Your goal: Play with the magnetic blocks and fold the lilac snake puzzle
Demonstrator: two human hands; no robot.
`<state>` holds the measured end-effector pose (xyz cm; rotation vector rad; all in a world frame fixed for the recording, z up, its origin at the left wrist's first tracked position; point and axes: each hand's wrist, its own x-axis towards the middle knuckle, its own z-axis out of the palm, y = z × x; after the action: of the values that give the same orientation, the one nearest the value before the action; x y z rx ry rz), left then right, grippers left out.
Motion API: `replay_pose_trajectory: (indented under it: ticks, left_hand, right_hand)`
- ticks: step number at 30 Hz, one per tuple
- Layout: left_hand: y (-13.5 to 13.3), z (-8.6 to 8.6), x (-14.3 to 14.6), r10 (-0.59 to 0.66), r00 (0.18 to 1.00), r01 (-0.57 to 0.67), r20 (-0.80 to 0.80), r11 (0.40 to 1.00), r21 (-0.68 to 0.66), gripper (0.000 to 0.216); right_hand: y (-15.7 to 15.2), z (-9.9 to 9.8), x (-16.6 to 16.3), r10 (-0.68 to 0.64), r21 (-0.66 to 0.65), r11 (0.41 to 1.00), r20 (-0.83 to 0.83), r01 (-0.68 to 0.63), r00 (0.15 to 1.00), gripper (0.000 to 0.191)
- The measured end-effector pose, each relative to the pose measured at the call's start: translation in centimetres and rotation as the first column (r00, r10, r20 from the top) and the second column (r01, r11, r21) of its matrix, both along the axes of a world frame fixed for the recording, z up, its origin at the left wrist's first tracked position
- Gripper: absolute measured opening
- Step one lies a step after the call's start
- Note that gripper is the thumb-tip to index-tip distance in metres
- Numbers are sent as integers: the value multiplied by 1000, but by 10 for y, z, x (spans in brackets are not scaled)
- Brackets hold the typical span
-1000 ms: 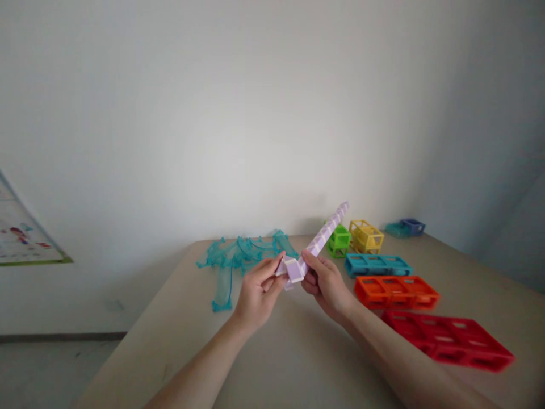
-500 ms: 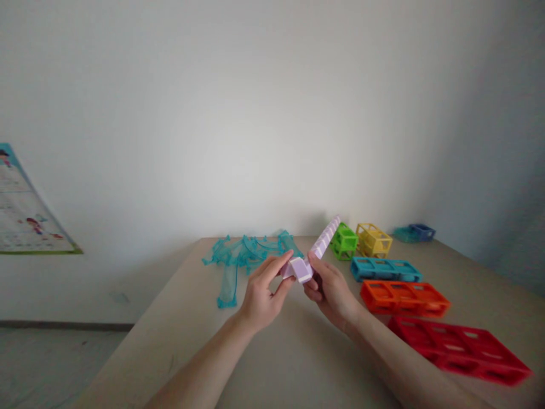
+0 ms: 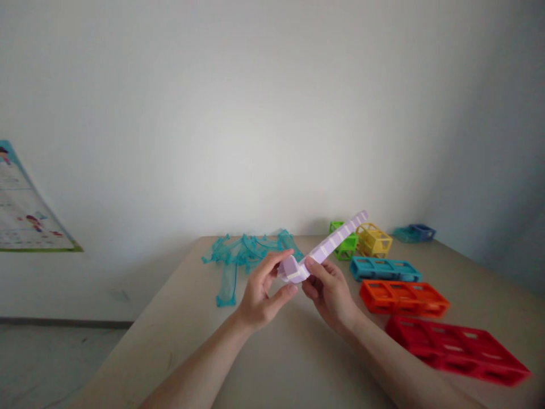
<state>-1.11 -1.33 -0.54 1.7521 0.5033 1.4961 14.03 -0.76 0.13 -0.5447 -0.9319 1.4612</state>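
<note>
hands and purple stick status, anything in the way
Right hand grips purple stick near its bend. Left hand at folded end. Green frame behind stick, not blocking either hand.

Playroom-like room, cartoon poster (image 3: 29, 218) on pale wall (image 3: 255, 113), colourful plastic frames (image 3: 402, 298) on table (image 3: 289, 358)

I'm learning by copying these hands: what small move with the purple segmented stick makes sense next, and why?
Probably bring the left hand's thumb up against the folded end of the purple segmented stick. The left fingers seem to touch that end, but the thumb looks apart from it, while the right hand pinches the stick near the bend, steadying it.
</note>
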Motion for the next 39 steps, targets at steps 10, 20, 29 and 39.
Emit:
replay_pose_trajectory:
  ticks: [10, 20, 29, 39]
  left_hand:
    - [3, 6, -6, 116, 981, -84, -157, 977, 198, 30]
    - [6, -3, -1, 120, 993, -116, 14, 979, -169, 33]
    - [7, 7, 10, 42, 849, 223, 527, 876, -429, 34]
    - [10, -1, 8, -51, 819, 316, 571, 871, -375, 27]
  right_hand:
    - [-5, 5, -2, 96, -3, 995, 7, -96, 995, 22]
    - [4, 2, 3, -80, -24, 996, 277, 90, 958, 43]
    - [3, 2, 21, -759, 699, 628, 455, 342, 465, 27]
    - [13, 48, 23, -781, 879, 264, 436, -396, 448, 38]
